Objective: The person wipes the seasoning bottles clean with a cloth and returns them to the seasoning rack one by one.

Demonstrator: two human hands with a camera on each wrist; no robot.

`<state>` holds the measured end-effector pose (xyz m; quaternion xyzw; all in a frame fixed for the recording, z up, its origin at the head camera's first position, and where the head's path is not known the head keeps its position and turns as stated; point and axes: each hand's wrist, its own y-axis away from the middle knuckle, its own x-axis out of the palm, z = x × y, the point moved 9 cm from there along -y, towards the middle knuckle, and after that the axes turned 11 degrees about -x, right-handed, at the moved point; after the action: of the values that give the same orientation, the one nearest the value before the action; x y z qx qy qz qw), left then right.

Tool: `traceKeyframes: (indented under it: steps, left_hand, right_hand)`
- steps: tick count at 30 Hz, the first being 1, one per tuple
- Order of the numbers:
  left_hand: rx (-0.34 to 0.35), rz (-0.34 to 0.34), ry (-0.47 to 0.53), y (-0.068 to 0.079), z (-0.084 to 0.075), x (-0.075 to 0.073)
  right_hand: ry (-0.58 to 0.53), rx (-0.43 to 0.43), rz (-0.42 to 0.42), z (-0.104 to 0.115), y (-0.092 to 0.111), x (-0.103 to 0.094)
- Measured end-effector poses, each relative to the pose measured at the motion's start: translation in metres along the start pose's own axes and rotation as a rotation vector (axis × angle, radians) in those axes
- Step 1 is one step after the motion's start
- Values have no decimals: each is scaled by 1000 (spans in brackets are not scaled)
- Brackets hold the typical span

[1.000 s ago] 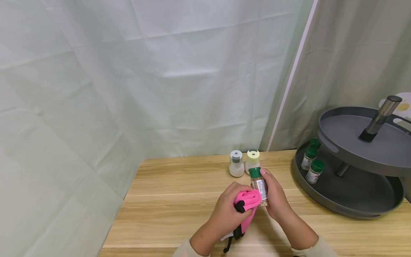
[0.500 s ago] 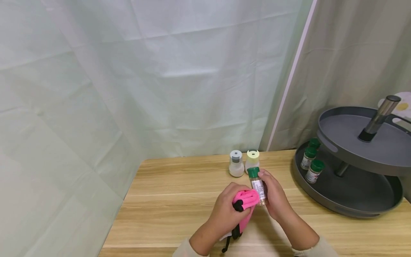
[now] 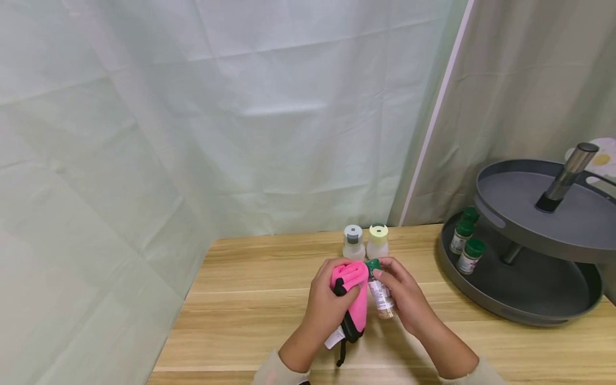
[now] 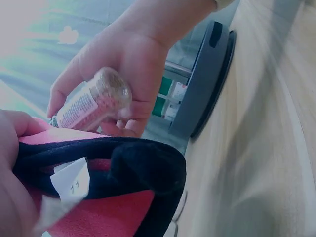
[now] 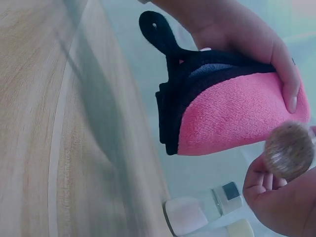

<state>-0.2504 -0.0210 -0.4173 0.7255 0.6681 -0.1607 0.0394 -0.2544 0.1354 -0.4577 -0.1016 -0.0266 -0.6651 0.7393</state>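
My left hand [image 3: 324,302] grips a folded pink cloth [image 3: 357,307] with black edging, a hanging loop and a white tag [image 4: 71,181]. In my right hand [image 3: 406,294] is a spice jar [image 3: 381,297] with a green cap and a printed label, pinched near its cap and tilted. The cloth's folded top touches or nearly touches the green cap. Seen from the right wrist, the jar's clear base [image 5: 290,150] faces the camera and shows the contents. Both hands are above the wooden table.
Behind the hands stand a grey-topped shaker [image 3: 353,243] and a yellow-topped shaker [image 3: 378,243]. On the right, a two-tier dark grey tray [image 3: 520,315] carries several green-capped jars [image 3: 469,256] on its lower level. A pale curtain [image 3: 289,133] hangs behind the table [image 3: 240,310].
My left hand and the cloth have moved left and up slightly. The jar has been tilted, its cap now leaning left toward the cloth, and my right fingers have shifted around the cap.
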Motion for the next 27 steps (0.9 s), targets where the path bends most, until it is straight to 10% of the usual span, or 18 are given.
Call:
traceKeyframes:
  steps: [22, 27]
  left_hand:
    - [264, 195, -198, 28, -18, 36]
    - [182, 150, -160, 25, -11, 37]
  right_hand:
    - [-20, -60, -221, 13, -4, -17]
    - [-61, -98, -287, 18, -4, -23]
